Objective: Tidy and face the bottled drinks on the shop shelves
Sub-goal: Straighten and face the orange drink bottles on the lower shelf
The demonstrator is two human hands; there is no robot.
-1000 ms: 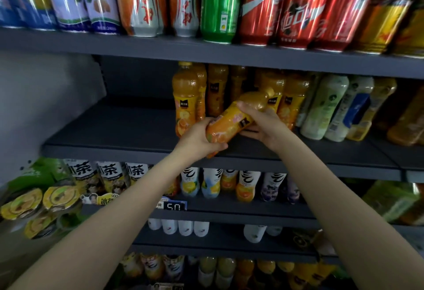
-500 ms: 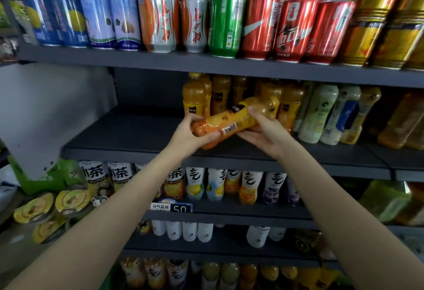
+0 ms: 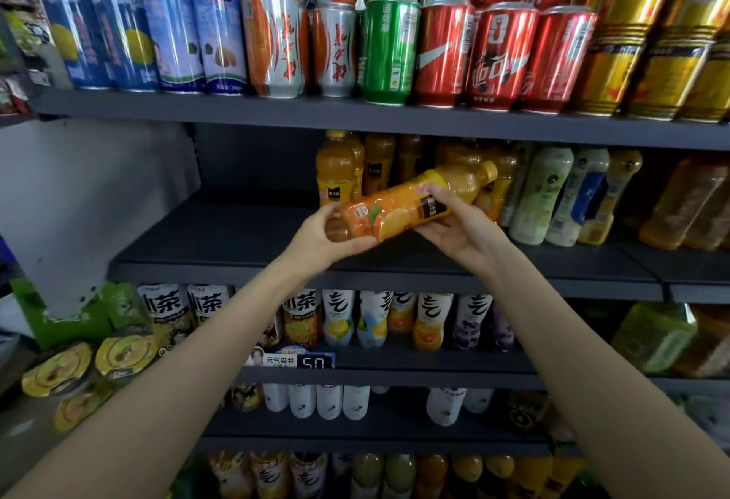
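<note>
Orange juice bottle (image 3: 411, 208) held nearly flat in front of the middle shelf (image 3: 245, 237), cap up to the right, base down to the left, fruit label facing out. Gripped at the base by left hand (image 3: 324, 239), fingers curled round the bottom end. Cupped from beneath near the neck by right hand (image 3: 458, 228), thumb over the dark label patch. Behind, upright orange bottles (image 3: 335, 170) at the shelf's back, pale green bottles (image 3: 541, 194) just to the right. Above, a row of red cans (image 3: 501, 56) and a green can (image 3: 389, 50). Below, tea bottles (image 3: 168, 311) beside a price tag (image 3: 294, 360).
</note>
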